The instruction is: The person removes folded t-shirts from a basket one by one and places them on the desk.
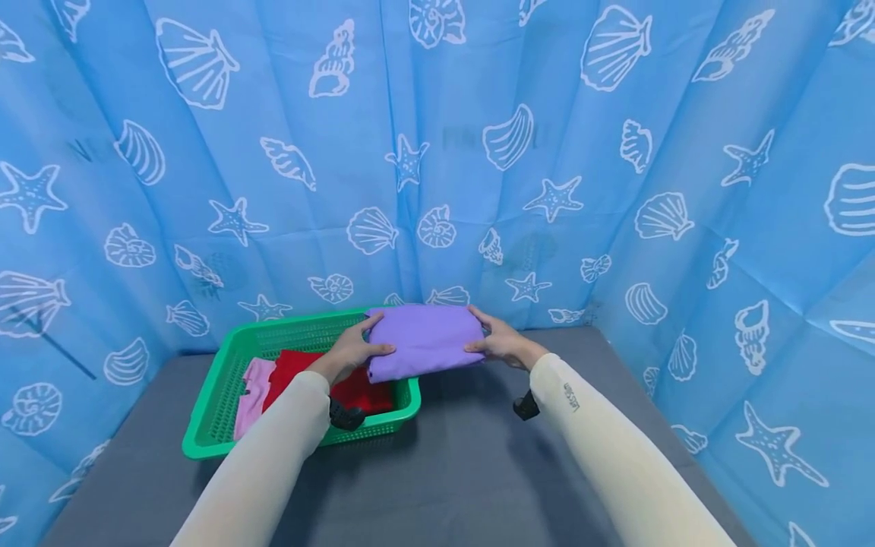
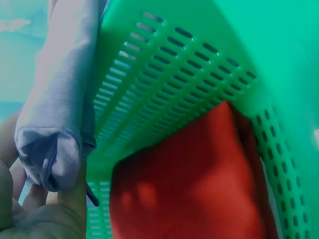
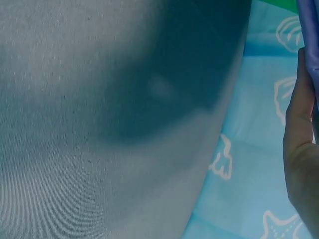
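A folded purple cloth (image 1: 425, 339) hangs in the air over the right end of a green plastic basket (image 1: 219, 395), held at both sides. My left hand (image 1: 352, 351) grips its left edge with the thumb on top. My right hand (image 1: 499, 342) grips its right edge. In the left wrist view the folded purple cloth (image 2: 62, 109) rests on my fingers (image 2: 65, 209), above the green basket wall (image 2: 184, 84). A red cloth (image 1: 355, 389) and a pink cloth (image 1: 251, 395) lie inside the basket. The right wrist view catches only the side of my right hand (image 3: 299, 164) and a sliver of purple cloth (image 3: 310, 35).
The basket stands on a grey table (image 1: 444, 471) at the back left. Blue curtains (image 1: 437, 152) printed with white shells and starfish close in the table on the left, back and right. Bare grey tabletop (image 3: 99, 124) lies to the right of the basket.
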A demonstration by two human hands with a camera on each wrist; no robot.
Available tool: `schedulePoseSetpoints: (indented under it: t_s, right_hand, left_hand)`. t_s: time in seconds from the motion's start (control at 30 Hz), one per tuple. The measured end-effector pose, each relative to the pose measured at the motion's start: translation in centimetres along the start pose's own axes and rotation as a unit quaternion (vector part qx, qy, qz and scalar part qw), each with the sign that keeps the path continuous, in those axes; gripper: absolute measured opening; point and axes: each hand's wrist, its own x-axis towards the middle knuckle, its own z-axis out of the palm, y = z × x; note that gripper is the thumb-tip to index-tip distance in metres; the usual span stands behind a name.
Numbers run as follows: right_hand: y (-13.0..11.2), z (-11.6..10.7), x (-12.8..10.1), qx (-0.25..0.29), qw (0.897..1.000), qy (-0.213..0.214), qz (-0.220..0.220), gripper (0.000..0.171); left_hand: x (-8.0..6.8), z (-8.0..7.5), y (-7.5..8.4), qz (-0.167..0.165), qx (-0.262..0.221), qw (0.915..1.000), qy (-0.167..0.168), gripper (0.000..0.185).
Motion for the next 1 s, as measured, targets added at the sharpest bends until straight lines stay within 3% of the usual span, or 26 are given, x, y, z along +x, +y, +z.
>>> schedulePoseSetpoints:
  t_s: [0.2,0.53,1.0]
  right_hand:
    - [0.2,-1.3,-0.2,-0.009,1.0,0.006,0.006,0.093]
    - [0.8,-3.5,-0.7,0.023,0.999,0.016,0.023,0.092]
    - [1.5,-6.5,-1.4,0.017,0.999,0.026,0.038,0.092]
  left_hand:
    - [0.5,1.3,1.0,0.013,0.016,0.9997,0.013,0.078]
    - [1.1,3.8,2.4,0.024,0.03,0.9988,0.028,0.077]
    - [2.1,7.1,4.3,0.02,0.039,0.999,-0.004,0.081]
